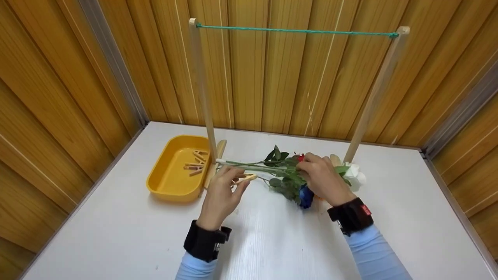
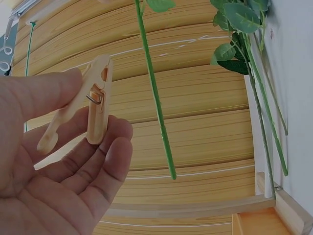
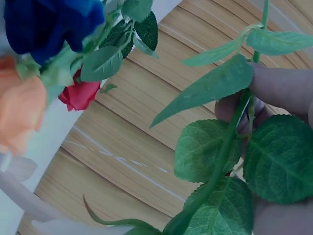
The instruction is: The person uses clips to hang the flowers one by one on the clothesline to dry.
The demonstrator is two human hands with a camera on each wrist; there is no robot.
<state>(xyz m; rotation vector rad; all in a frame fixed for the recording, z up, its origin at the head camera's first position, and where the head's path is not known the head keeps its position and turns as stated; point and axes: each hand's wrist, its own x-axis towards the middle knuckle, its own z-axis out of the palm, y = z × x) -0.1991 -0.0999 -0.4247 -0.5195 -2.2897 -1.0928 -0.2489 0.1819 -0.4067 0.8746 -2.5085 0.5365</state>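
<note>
My left hand (image 1: 223,190) pinches a light wooden clothespin (image 2: 98,103) between thumb and fingers. In the left wrist view a green stem (image 2: 155,93) hangs just past the clothespin, apart from it. My right hand (image 1: 325,179) grips a leafy artificial flower stem (image 3: 234,122) near its leaves, and a white rose (image 1: 354,175) shows beside this hand. Under and around the right hand lie a blue rose (image 1: 306,196), a red rose (image 3: 79,94) and an orange rose (image 3: 19,105), their stems pointing left across the white table (image 1: 272,249).
A yellow bin (image 1: 157,177) on the left holds several clothespins (image 1: 196,159). Behind the hands, a green string (image 1: 291,30) runs between a left wooden post (image 1: 204,89) and a right wooden post (image 1: 375,97). Wood-patterned walls (image 1: 249,77) enclose the table.
</note>
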